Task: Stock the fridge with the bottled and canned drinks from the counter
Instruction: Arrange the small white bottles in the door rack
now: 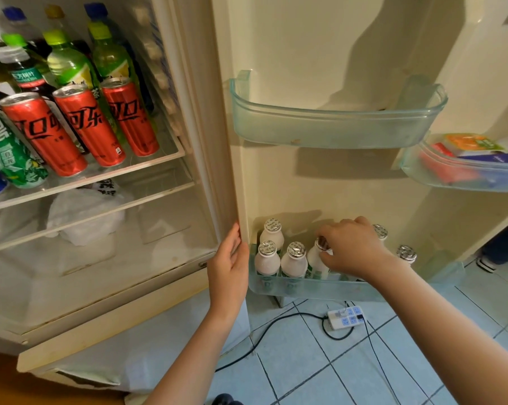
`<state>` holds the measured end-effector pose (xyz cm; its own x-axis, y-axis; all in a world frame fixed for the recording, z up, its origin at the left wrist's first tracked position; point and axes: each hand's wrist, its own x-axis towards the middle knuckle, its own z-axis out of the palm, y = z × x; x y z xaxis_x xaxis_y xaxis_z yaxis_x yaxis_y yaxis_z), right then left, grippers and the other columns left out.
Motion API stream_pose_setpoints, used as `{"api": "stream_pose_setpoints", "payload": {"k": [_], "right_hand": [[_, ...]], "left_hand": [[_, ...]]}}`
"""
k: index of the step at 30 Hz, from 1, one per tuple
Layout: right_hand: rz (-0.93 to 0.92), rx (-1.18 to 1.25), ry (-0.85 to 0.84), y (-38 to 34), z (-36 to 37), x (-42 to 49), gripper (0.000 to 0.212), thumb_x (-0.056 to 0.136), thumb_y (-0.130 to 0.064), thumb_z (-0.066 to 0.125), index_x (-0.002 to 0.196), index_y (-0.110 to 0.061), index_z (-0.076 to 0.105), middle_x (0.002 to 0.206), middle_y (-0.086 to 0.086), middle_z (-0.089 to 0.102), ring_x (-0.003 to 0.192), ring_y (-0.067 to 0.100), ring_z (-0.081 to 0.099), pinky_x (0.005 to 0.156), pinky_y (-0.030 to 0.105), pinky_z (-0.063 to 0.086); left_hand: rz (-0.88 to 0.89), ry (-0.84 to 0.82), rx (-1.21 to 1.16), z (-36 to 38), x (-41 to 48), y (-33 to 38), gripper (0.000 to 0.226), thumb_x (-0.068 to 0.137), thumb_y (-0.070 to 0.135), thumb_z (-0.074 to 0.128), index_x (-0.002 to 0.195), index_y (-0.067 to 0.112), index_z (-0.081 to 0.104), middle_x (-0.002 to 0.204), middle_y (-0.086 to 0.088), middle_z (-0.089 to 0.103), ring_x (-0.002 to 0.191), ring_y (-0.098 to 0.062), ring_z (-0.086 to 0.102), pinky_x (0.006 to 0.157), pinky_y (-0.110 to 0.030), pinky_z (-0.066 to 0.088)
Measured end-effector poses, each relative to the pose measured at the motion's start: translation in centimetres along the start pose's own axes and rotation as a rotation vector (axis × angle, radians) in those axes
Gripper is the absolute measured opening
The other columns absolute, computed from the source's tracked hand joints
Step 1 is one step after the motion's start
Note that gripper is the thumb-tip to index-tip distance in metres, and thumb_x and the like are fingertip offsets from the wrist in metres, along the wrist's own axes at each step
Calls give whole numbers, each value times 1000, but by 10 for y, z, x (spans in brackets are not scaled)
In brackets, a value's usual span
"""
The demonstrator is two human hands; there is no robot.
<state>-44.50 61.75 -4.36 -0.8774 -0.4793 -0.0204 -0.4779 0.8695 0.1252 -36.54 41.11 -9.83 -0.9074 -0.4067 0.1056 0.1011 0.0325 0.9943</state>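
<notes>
White bottle (315, 260), foil-capped, stood in the bottom door bin (305, 286), third along the front row. My right hand (355, 247) was over it, fingers (330, 229) and thumb pinching its neck. My left hand (231, 268) lay flat, fingers straight, on the fridge frame (231, 185). I judged the risk was crowding: its neighbour (294, 258) stood just beside it, so a sideways shove could tip the row. My arm (422, 293) hid part of two more bottles (406, 254) to the right. Above hung another door bin (334, 127); red cans (89, 127) stood on the inner shelf (147, 166); a power strip (346, 317) lay on the floor (422, 361) below.
</notes>
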Motion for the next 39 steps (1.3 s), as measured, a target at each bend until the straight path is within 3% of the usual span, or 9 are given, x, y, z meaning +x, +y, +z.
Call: {"api": "stream_pose_setpoints", "payload": {"k": [3,10,14,18,22,29,32,39], "right_hand": [[-2,-31,12,0,0,1,27,89,-40,47,109,-24,54,98,-2,66,93,22,59,78,32,30],[-30,51,11,-1,1,15,25,92,-26,46,114,-20,55,104,0,66,95,23,60,84,32,40],[-75,208,-27,1,-3,21,33,90,-18,49,122,-21,55,116,2,63,102,26,58,83,35,48],[-45,317,-9,3,-4,23,37,87,-38,56,121,-22,57,116,-1,63,103,22,58,85,34,48],[10,136,67,0,1,26,42,87,-54,50,109,-20,58,104,0,63,96,21,57,80,33,37],[-60,143,14,6,-3,32,33,91,-45,50,106,-16,59,100,3,65,91,23,57,74,31,40],[-98,214,-21,6,-4,32,34,91,-41,53,113,-16,59,107,4,63,97,23,57,81,34,47],[-135,380,-49,0,-4,37,34,91,-35,57,119,-16,58,116,4,62,100,22,56,83,33,45]], "left_hand": [[18,12,-10,4,-2,1,42,96,13,51,138,18,48,136,13,53,125,3,48,106,-18,37],[41,137,18,7,0,2,37,93,13,57,129,17,56,117,25,58,106,18,53,90,-2,40],[49,140,39,8,-1,2,37,93,11,55,129,17,56,122,17,59,108,16,53,91,-3,40],[50,139,28,8,0,3,38,92,9,56,129,15,56,122,16,60,109,14,54,91,-4,40],[53,134,33,9,-1,3,37,93,8,55,128,18,58,125,12,61,114,7,55,98,-12,42],[48,126,38,8,-1,3,39,93,5,54,131,12,56,128,6,61,117,1,55,103,-23,42],[36,126,38,9,-1,2,40,93,4,54,132,13,55,128,8,60,119,-1,55,106,-29,42],[31,127,14,12,-2,2,41,93,3,54,131,17,55,123,17,62,116,0,56,104,-25,42]]}}
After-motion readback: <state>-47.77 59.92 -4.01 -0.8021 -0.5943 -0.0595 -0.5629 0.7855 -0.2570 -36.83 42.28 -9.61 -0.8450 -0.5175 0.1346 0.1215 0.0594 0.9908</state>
